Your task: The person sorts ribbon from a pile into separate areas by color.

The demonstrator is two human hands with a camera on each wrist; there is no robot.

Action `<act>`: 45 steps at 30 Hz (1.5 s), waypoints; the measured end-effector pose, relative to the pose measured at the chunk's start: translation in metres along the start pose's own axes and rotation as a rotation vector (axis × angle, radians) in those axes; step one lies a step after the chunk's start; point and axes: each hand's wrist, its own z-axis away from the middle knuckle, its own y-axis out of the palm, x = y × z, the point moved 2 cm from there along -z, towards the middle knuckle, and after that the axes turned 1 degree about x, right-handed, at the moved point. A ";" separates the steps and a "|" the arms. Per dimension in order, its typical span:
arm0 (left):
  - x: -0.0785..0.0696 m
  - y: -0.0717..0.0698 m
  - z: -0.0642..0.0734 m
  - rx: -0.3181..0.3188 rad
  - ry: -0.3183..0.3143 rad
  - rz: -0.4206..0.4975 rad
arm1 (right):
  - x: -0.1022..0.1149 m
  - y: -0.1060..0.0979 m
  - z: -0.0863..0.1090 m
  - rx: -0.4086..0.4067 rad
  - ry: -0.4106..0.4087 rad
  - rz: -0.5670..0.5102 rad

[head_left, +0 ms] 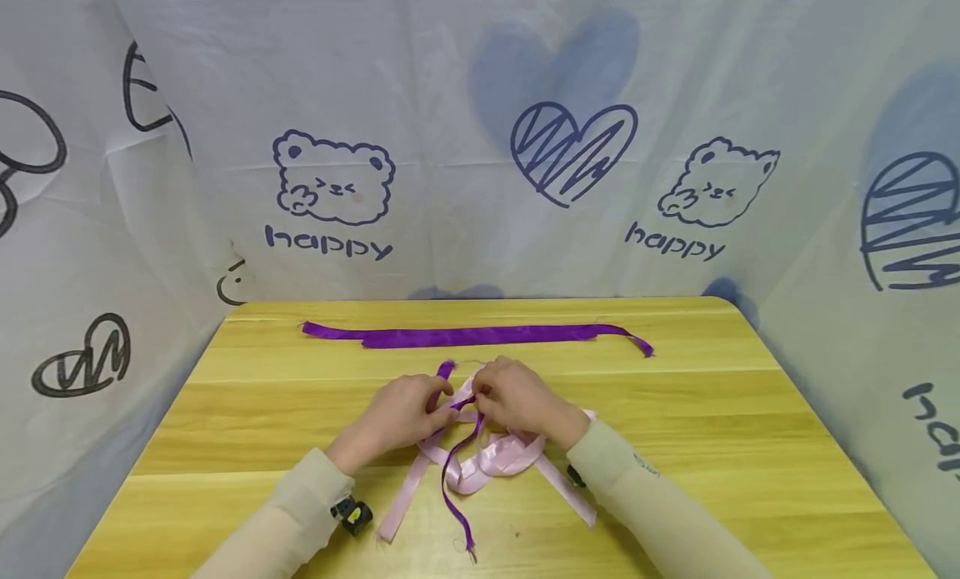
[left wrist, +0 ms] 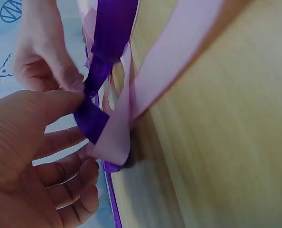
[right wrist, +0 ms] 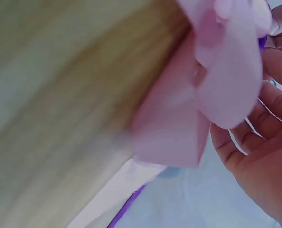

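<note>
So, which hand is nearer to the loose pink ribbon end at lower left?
Left: the left hand is beyond the pink ribbon end; the right hand is also beyond it, but farther right.

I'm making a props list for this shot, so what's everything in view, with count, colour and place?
Table: one, yellow, centre
Cloth: count unclear, white with blue and black drawings, behind and beside the table
Far ribbon: count unclear, purple, across the table's far side
Near ribbon: at least one, purple, mid-table
Pink ribbon: at least one, pink, looped mid-table
Wrist devices: two, black, one per wrist
Sleeves: two, cream, forearms
Left hand: one, bare, pinching near ribbon
Right hand: one, bare, pinching near ribbon
</note>
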 end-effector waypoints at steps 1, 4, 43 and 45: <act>-0.001 0.000 -0.001 -0.005 0.004 0.003 | 0.000 -0.002 0.000 -0.012 -0.003 -0.010; -0.004 0.001 -0.004 -0.031 0.024 0.012 | 0.000 -0.006 -0.002 -0.038 -0.010 -0.054; 0.004 -0.029 -0.011 -0.247 0.059 0.387 | -0.022 -0.041 0.000 -0.099 0.141 -0.322; 0.002 -0.031 -0.009 -0.228 0.077 0.403 | -0.024 -0.043 0.000 -0.106 0.151 -0.323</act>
